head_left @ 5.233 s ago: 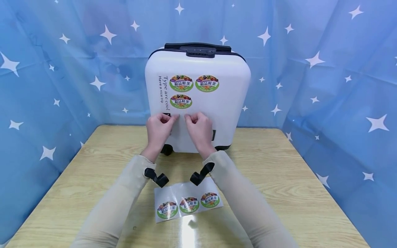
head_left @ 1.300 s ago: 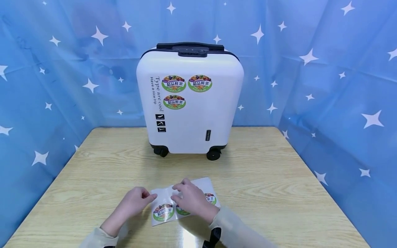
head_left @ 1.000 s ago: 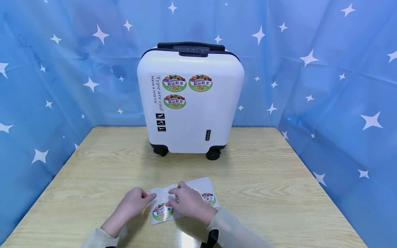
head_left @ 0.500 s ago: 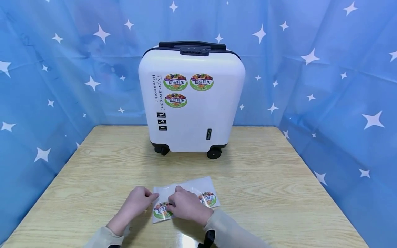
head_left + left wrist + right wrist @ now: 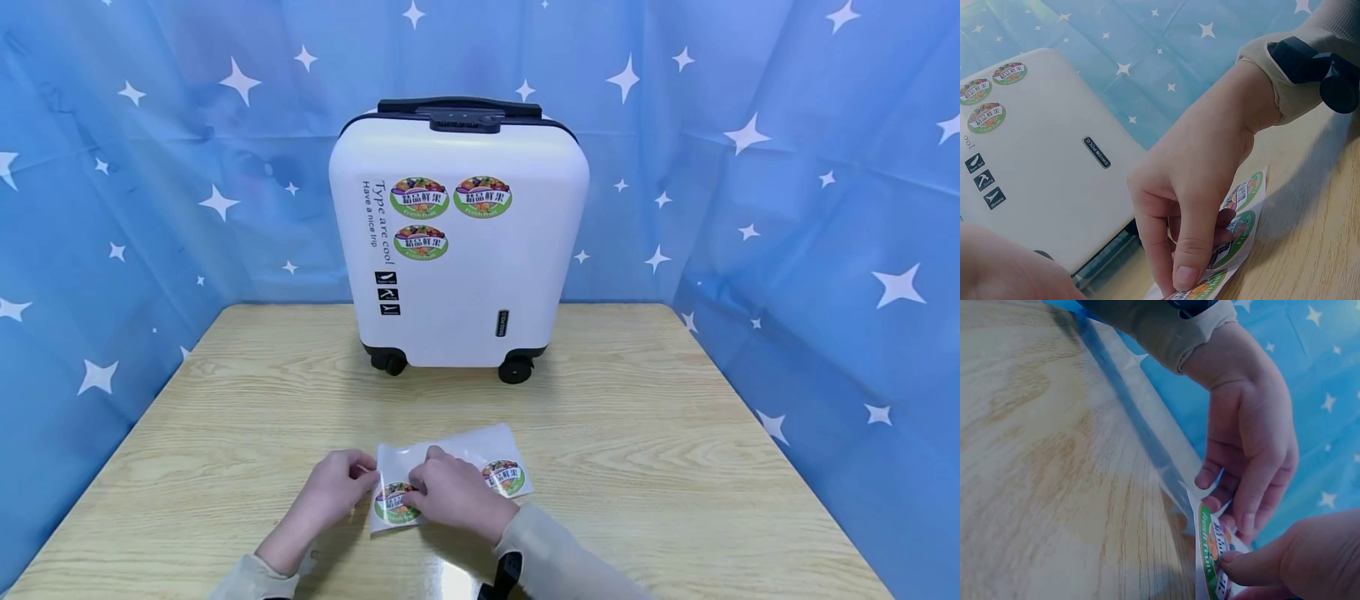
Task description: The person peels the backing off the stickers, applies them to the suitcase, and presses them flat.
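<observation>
A white sheet of oval fruit stickers (image 5: 487,437) lies on the table, its left end slightly raised. At that left edge, my left hand (image 5: 333,487) pinches the sheet between thumb and fingers. My right hand (image 5: 457,496) reaches across the middle, hiding the middle sticker in the head view. Its thumb and finger pinch at the edge of the left sticker (image 5: 392,504), as the left wrist view shows from the side. The right sticker (image 5: 504,477) lies flat on the sheet. Behind stands a white suitcase (image 5: 457,308) bearing three matching stickers (image 5: 420,242).
The suitcase stands upright on black wheels (image 5: 515,370) at the back of the wooden table (image 5: 637,433). A blue curtain with white stars (image 5: 285,150) encloses the back and both sides. Bare tabletop extends left and right of the sheet.
Both hands have come down from the suitcase front to the sticker sheet. The right hand has shifted left onto the left sticker, its fingers closing. The sheet's left end has lifted slightly.
</observation>
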Motion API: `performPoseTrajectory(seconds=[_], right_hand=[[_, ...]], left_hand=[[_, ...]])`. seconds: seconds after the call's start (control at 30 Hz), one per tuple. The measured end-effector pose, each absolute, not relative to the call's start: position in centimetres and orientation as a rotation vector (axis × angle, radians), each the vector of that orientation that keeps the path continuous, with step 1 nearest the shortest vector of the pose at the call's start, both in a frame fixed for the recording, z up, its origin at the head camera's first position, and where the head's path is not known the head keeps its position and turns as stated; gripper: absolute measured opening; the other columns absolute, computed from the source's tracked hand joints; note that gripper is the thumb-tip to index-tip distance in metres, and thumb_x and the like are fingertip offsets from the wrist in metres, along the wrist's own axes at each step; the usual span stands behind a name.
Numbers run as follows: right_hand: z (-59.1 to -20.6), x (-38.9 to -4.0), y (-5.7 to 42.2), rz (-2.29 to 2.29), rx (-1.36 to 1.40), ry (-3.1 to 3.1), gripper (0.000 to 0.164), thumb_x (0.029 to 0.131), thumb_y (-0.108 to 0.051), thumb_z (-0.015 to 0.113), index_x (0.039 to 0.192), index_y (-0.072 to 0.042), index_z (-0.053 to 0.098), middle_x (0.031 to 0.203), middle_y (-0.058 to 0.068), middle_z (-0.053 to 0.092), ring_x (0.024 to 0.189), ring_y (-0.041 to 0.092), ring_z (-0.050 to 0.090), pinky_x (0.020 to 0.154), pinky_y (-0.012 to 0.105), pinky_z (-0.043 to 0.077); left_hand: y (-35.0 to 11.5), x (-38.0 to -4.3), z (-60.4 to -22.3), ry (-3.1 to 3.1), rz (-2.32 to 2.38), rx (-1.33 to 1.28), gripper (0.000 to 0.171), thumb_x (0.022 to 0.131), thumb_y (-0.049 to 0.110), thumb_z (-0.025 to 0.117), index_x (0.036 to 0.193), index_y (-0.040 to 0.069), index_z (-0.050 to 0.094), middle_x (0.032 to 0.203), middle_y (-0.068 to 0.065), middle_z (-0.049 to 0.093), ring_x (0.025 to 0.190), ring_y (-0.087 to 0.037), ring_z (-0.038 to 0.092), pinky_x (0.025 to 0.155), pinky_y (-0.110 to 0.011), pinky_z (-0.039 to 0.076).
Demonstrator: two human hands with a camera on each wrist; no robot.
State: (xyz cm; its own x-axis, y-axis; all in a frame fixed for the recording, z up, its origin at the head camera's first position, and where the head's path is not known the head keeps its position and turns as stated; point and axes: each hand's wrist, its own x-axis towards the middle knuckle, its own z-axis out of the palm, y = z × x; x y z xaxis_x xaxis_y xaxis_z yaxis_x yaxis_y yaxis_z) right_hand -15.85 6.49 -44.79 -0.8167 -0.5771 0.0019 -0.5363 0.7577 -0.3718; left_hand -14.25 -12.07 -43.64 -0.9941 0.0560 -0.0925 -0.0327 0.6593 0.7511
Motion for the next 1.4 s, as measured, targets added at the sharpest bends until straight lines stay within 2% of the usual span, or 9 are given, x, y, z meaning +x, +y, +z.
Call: performPoseTrajectory(seconds=[0.2, 0.37, 0.53, 0.67, 0.77, 0.93, 1.1, 1.27, 1.4], right_hand=[[-44.5, -16.1, 6.7, -0.570, -0.881, 2.856, 0.024, 0.084, -0.036, 0.067, 0.066, -0.022, 0.059, 0.070, -0.009, 0.043, 0.061, 0.005, 0.039, 0.048, 0.021, 0.034], [-44.1, -16.4, 7.0, -0.585, -0.845, 2.877, 0.024, 0.084, -0.038, 0.067, 0.068, -0.022, 0.060, 0.069, -0.009, 0.043, 0.060, 0.005, 0.040, 0.048, 0.021, 0.035], [-43.4, -16.7, 7.5, -0.605, -0.819, 2.901, 0.030, 0.085, -0.037, 0.066, 0.064, -0.019, 0.054, 0.066, -0.008, 0.042, 0.060, 0.005, 0.039, 0.048, 0.020, 0.034], [-42.6, -16.7, 7.6, -0.673, -0.779, 2.931, 0.021, 0.085, -0.035, 0.066, 0.080, -0.014, 0.067, 0.073, -0.008, 0.047, 0.062, 0.005, 0.042, 0.050, 0.020, 0.037], [-42.2, -16.5, 7.5, -0.751, -0.735, 2.951, 0.021, 0.085, -0.032, 0.067, 0.093, -0.012, 0.070, 0.078, -0.007, 0.051, 0.064, 0.004, 0.045, 0.053, 0.020, 0.039], [-42.0, -16.0, 7.1, -0.831, -0.717, 2.940, 0.017, 0.085, -0.031, 0.067, 0.087, -0.015, 0.070, 0.078, -0.010, 0.052, 0.064, 0.003, 0.046, 0.054, 0.020, 0.039], [-42.1, -15.7, 6.6, -0.841, -0.732, 2.936, 0.019, 0.085, -0.034, 0.067, 0.087, -0.016, 0.071, 0.079, -0.010, 0.053, 0.064, 0.003, 0.045, 0.053, 0.020, 0.038], [-42.4, -15.7, 6.5, -0.830, -0.706, 2.974, 0.022, 0.085, -0.036, 0.067, 0.082, -0.015, 0.069, 0.073, -0.009, 0.048, 0.059, 0.004, 0.042, 0.049, 0.021, 0.036], [-42.4, -15.6, 6.5, -0.798, -0.646, 2.997, 0.025, 0.084, -0.039, 0.066, 0.078, -0.015, 0.067, 0.070, -0.009, 0.045, 0.057, 0.005, 0.040, 0.047, 0.022, 0.034]], left_hand=[[-11.8, -14.6, -43.4, 2.738, 1.308, 0.016, 0.019, 0.084, 0.004, 0.065, 0.102, 0.000, 0.065, 0.076, -0.003, 0.060, 0.065, -0.015, 0.055, 0.054, -0.030, 0.046], [-11.2, -14.9, -42.9, 2.740, 1.385, 0.004, 0.018, 0.081, 0.004, 0.067, 0.099, 0.002, 0.067, 0.073, -0.002, 0.059, 0.061, -0.015, 0.054, 0.051, -0.028, 0.044], [-10.7, -15.4, -42.4, 2.753, 1.468, 0.016, 0.015, 0.080, 0.003, 0.069, 0.095, 0.002, 0.067, 0.071, -0.001, 0.060, 0.063, -0.014, 0.053, 0.053, -0.027, 0.044], [-10.3, -15.8, -42.1, 2.738, 1.550, 0.014, 0.012, 0.081, 0.002, 0.068, 0.093, -0.001, 0.067, 0.071, -0.003, 0.060, 0.062, -0.016, 0.056, 0.053, -0.027, 0.046], [-10.1, -15.8, -41.9, 2.751, 1.571, 0.012, 0.011, 0.081, 0.002, 0.067, 0.092, -0.002, 0.067, 0.072, -0.004, 0.062, 0.063, -0.016, 0.058, 0.055, -0.027, 0.048], [-9.8, -15.8, -41.9, 2.785, 1.586, 0.008, 0.008, 0.081, 0.002, 0.067, 0.089, -0.001, 0.068, 0.073, -0.004, 0.063, 0.064, -0.014, 0.058, 0.056, -0.027, 0.048], [-9.6, -15.7, -42.1, 2.777, 1.615, 0.022, 0.004, 0.081, 0.001, 0.067, 0.085, 0.000, 0.068, 0.071, -0.003, 0.063, 0.063, -0.015, 0.058, 0.055, -0.026, 0.048], [-9.3, -15.5, -42.2, 2.764, 1.606, 0.043, 0.004, 0.082, 0.001, 0.065, 0.085, 0.000, 0.068, 0.069, -0.003, 0.062, 0.062, -0.017, 0.059, 0.054, -0.025, 0.048], [-9.3, -15.5, -42.2, 2.787, 1.568, 0.043, 0.004, 0.082, 0.002, 0.066, 0.084, 0.001, 0.069, 0.065, -0.002, 0.061, 0.059, -0.014, 0.056, 0.051, -0.024, 0.045]])
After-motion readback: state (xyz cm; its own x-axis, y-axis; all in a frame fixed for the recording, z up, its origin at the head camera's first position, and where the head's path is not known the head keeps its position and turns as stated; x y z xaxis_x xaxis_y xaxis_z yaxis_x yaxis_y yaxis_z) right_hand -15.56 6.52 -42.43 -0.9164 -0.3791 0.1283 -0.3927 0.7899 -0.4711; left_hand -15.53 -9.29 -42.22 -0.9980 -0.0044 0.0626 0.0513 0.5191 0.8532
